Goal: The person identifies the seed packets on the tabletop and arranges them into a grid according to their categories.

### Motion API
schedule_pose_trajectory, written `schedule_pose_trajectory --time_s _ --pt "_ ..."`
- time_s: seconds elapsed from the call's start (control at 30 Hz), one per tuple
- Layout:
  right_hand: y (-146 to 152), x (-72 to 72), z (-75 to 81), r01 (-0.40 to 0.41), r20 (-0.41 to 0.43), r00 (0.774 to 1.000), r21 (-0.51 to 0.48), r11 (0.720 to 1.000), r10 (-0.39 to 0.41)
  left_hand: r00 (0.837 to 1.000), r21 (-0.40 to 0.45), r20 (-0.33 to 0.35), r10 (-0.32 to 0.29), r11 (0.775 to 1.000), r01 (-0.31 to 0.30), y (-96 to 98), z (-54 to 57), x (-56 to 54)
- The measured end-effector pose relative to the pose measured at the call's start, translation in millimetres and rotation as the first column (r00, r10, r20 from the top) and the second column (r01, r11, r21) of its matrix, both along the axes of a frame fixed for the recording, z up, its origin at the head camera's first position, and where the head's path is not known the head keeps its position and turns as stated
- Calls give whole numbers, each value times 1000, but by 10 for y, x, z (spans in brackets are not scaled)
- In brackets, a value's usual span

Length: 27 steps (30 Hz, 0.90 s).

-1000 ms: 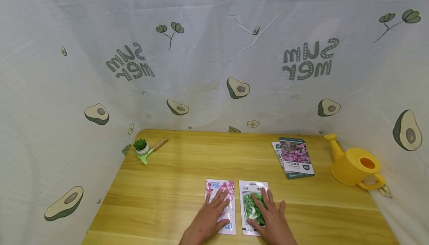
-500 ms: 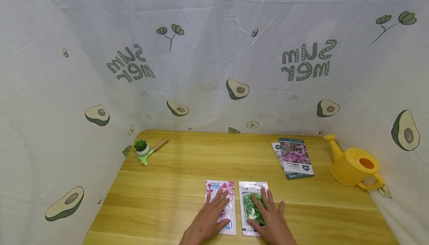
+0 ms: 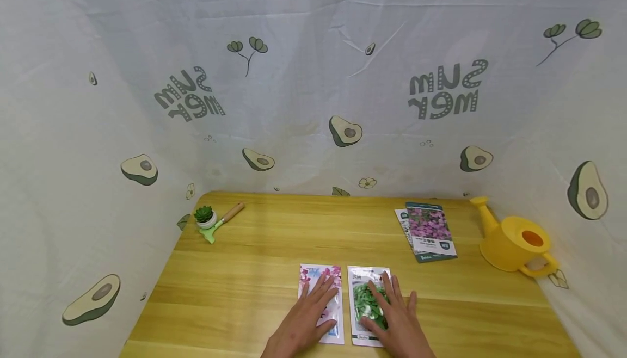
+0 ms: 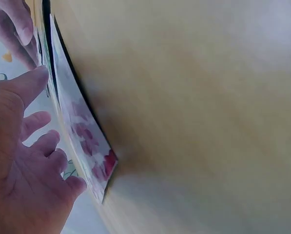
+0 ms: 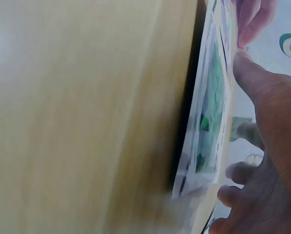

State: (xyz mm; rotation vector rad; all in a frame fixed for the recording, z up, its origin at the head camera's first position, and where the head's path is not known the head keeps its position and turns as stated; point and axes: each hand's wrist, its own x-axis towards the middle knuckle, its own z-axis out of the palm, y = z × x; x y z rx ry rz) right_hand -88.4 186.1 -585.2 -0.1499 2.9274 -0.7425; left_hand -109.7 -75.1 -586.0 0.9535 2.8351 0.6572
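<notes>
Two seed packets lie side by side on the wooden table near its front. My left hand point(image 3: 306, 314) rests with fingers spread over the pink-flowered seed packet point(image 3: 334, 303). Spread likewise, my right hand point(image 3: 399, 317) rests over the green-leaf seed packet point(image 3: 361, 292). The left wrist view shows the pink packet point(image 4: 87, 131) low along the table, with the left thumb and fingers extended beside it. From the right wrist, the green packet point(image 5: 208, 112) appears edge-on next to the straight right thumb. Palms and fingers hide the lower parts of both packets in the head view.
At the back right, a purple-flowered seed packet point(image 3: 431, 227) overlaps another packet point(image 3: 405, 227). Beside them stands a yellow watering can point(image 3: 514, 244). A small potted succulent point(image 3: 204, 216) and a green hand rake with wooden handle point(image 3: 222, 222) sit back left. Printed cloth point(image 3: 294, 86) surrounds the table point(image 3: 235, 292).
Both hands stay on their packets. The head view has shifted very slightly, so the scene sits a few pixels further left and lower.
</notes>
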Motion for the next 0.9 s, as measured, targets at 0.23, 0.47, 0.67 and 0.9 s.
schedule_pose_trajectory --time_s 0.23,0.47,0.67,0.9 --pt "334 -90 47 10 -131 991 -40 999 -15 996 13 -82 -33 999 34 42 29 -89" --pt "885 -330 82 26 -194 980 -45 999 -35 994 3 -77 -80 997 81 189 151 -242" --pt "1207 -606 147 48 -150 988 9 999 -46 991 -64 -32 -130 990 128 426 264 -429" --pt "1385 -788 97 52 -133 990 -24 998 -54 981 -153 9 -194 969 194 785 352 -623"
